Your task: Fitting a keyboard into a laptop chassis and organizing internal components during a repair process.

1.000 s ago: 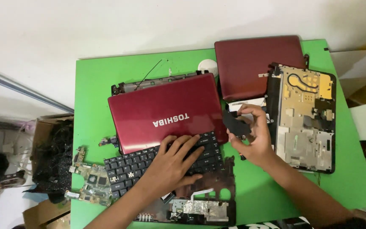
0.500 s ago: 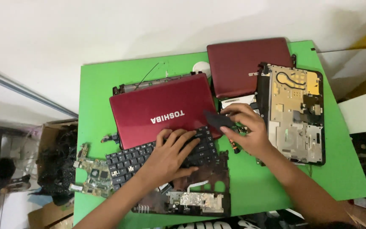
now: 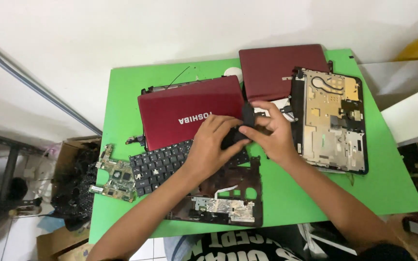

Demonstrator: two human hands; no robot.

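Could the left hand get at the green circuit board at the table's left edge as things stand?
Probably yes: the circuit board lies uncovered beside the keyboard, but the left hand is busy on a small black part.

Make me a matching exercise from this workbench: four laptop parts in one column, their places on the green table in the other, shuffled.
Things:
1. circuit board
2. keyboard
3. bare metal chassis
4. small black part

Places:
A. held between left hand and right hand
B. right side of the table, beside the far red lid
C. left edge of the table
D. in front of the near red lid, partly under the left hand

Pairs: 1-C, 2-D, 3-B, 4-A
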